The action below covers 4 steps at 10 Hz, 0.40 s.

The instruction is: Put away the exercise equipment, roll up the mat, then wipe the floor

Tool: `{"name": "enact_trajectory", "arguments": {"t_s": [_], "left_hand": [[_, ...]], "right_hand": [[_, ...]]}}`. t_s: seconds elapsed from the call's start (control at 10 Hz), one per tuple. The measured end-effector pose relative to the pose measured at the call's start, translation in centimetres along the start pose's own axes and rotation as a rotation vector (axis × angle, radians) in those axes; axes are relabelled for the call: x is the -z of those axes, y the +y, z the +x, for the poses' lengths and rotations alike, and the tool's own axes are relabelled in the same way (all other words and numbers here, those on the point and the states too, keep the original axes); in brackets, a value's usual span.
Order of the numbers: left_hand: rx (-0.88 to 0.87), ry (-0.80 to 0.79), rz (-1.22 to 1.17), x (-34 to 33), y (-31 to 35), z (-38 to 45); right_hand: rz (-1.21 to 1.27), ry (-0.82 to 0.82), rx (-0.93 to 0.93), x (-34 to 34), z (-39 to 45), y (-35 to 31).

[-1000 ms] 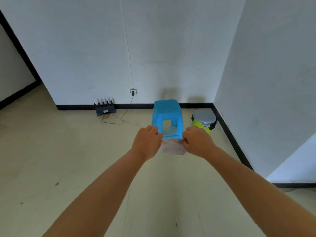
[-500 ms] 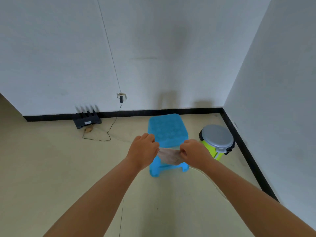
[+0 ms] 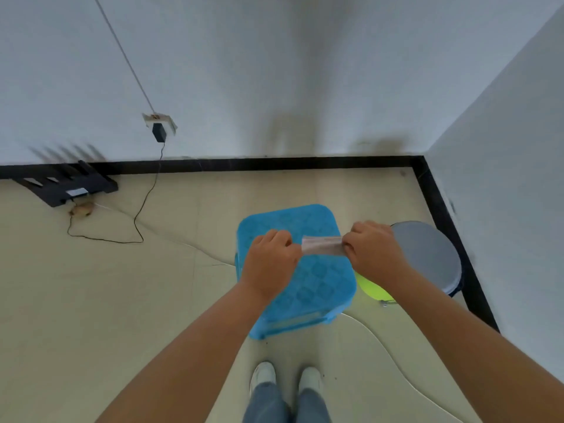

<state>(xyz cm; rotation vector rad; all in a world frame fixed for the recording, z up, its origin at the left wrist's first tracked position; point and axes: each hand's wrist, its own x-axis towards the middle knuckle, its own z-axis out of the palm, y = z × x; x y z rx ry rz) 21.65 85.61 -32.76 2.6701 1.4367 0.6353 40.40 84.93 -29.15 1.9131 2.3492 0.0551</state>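
stool (image 3: 317, 285) before wall | bin (image 3: 427, 257) right of stool | router, probably, (image 3: 65, 186) far left

We get even, diffuse daylight, bright, no glare or hot spots. Soft grey shadows sit on the back wall (image 3: 305, 87) above the blue stool (image 3: 317, 279) and the grey-lidded bin (image 3: 427, 257). Motion blur smears the black router (image 3: 65, 184) and its antennas at left. Wide-angle distortion bends the skirting board (image 3: 274, 163) and stretches our forearms at the lower edges. Hands and stool pattern look slightly soft.
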Motion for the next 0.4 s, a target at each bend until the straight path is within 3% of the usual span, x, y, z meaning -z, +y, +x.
{"name": "enact_trajectory", "arguments": {"t_s": [0.1,0.2,0.3,0.4], "left_hand": [[0.034,-0.124,0.073,-6.5,-2.6,-0.7],[0.159,-0.325,0.107,-13.1,-4.4,-4.6],[0.227,-0.278,0.116,-15.4,-5.1,-8.5],[0.29,-0.267,0.149,-16.1,-5.4,-10.2]], "right_hand": [[-0.042,0.008,0.035,-6.7,2.9,-0.3],[-0.019,-0.146,0.029,-14.7,3.7,-2.2],[0.068,-0.433,0.018,-19.3,2.3,-4.2],[0.138,-0.369,-0.072,-19.8,2.1,-4.2]]}}
